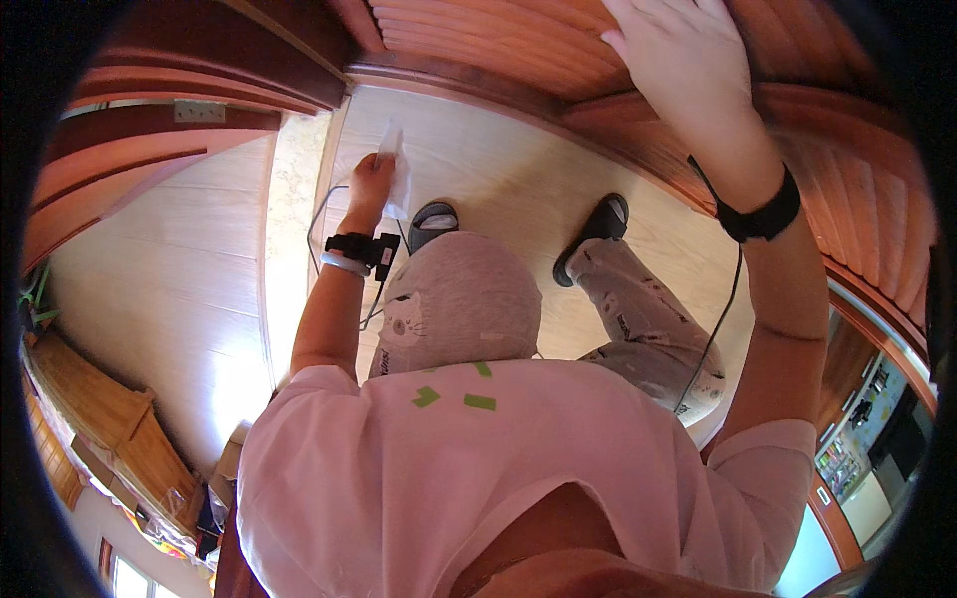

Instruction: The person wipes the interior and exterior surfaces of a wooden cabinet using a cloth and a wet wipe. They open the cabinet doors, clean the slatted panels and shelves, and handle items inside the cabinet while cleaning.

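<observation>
My left hand (pixel 372 179) is closed on a translucent white plastic item, perhaps a bag or sheet (pixel 398 168), held above the pale wood floor at the upper left of centre. Its wrist wears a black strapped device (pixel 366 249) with a cable and a light-coloured bangle (pixel 345 263). At the top right, my right hand (pixel 684 52) is raised with the palm flat near or against a reddish-brown wooden panel (pixel 501 45); whether it touches cannot be told. Some fingertips lie beyond the picture's top edge. A black band with a cable circles that wrist (pixel 762 209).
Black slippers (pixel 598 232) are on my feet. A stone threshold strip (pixel 291 194) crosses the floor at left. Beyond it stand wooden furniture (pixel 112 404) and a green plant (pixel 37 303). A wall socket plate (pixel 199 112) is at upper left; shelves (pixel 841 463) show at right.
</observation>
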Demonstrator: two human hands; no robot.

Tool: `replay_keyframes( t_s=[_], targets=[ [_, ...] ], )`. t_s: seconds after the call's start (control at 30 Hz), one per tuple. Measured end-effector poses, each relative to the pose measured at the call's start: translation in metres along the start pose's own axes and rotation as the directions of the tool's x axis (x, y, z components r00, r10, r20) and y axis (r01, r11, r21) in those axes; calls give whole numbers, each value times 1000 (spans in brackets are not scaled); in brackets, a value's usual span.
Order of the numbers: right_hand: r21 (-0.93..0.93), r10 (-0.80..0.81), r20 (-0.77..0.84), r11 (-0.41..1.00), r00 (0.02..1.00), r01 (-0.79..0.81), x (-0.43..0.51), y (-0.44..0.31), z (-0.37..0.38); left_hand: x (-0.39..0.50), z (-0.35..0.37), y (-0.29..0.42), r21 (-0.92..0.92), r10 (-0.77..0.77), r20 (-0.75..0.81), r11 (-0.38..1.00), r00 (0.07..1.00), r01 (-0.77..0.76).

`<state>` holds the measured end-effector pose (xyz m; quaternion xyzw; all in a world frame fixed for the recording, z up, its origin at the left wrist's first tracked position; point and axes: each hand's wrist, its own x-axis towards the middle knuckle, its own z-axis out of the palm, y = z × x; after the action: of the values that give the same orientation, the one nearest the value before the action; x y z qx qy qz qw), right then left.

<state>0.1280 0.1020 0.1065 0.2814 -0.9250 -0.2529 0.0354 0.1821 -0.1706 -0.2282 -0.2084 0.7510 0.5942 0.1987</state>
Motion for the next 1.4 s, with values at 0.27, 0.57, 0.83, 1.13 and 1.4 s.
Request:
replay_keyframes(
  t_s=[0.27,0.57,0.83,1.13,1.4],
  targets=[
    [-34,129,46,991,991,-127,-32,-5,-6,-16,12,-3,317,177,83,928,981,-194],
    [5,173,-76,985,982,-173,-45,10,-17,-4,86,56,350,470,628,542,621,-764],
    [758,75,651,-108,755,-643,-111,-80,134,12,137,72,212,334,753,692,566,-690],
    [755,620,654,-569,434,-325,-61,-241,280,11,133,46,-104,-90,929,868,359,486],
    [272,581,763,109,284,-956,-157,-173,321,10,104,42,-48,-146,851,935,505,352]
  ],
)
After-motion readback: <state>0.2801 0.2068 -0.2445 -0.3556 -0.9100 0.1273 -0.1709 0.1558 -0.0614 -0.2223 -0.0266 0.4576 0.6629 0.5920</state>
